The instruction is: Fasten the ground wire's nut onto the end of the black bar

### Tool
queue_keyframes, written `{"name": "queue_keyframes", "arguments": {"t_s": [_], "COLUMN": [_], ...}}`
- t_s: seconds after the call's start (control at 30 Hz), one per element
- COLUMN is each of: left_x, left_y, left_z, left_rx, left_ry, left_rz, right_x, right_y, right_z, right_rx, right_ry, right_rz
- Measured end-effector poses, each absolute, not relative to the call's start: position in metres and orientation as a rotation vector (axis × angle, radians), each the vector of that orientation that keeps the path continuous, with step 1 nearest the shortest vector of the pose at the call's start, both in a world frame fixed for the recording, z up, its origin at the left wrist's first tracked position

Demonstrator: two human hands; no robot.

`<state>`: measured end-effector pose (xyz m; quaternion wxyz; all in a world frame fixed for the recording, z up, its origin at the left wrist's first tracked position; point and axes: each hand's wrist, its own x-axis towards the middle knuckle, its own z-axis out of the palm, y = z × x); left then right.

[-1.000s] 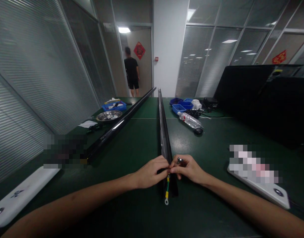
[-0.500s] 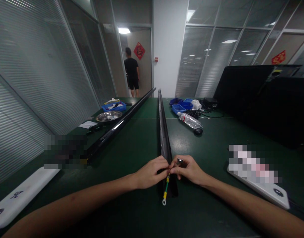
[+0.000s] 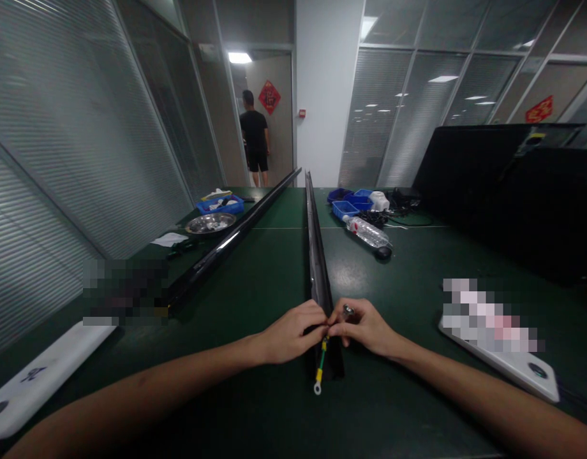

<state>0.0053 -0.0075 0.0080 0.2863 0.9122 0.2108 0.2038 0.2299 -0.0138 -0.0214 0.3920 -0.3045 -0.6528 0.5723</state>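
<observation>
Your left hand [image 3: 293, 333] and right hand [image 3: 369, 326] are basically fingertip to fingertip over the near end of a long black channel-shaped rail [image 3: 318, 268] on the dark green desk [image 3: 269, 280]. Each grip is a narrow pinch, but your fingers cover the spot, so I honestly can't tell what either one has closed on. Right below them there's a short green wire with yellow sleeves and a silver ring terminal [image 3: 321, 366], ring end toward you, its top end hidden at your fingertips. Some small shiny metal piece [image 3: 348, 310] shows by your right index finger, too tiny to make out. The rail's near end fades into shadow under your hands. Off to your right, a white slab-shaped device [image 3: 508, 368] is partly pixelated; another white slab [image 3: 49, 376] on your left is cut off by the frame edge.
</observation>
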Motion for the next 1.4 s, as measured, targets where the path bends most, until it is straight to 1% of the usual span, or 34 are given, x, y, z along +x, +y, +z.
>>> {"name": "queue_keyframes", "arguments": {"t_s": [1.13, 1.4], "left_x": [0.0039, 0.0035], "left_y": [-0.0056, -0.0070], "left_z": [0.0051, 0.0057], "left_rx": [2.447, 2.427], "left_ry": [0.557, 0.569], "left_rz": [0.554, 0.562], "right_x": [0.2271, 0.2315], "right_y": [-0.0156, -0.0173], "right_z": [-0.0146, -0.0122], "right_rx": [-0.765, -0.712], "right_ry": [-1.696, -1.800], "right_rz": [1.430, 1.380]}}
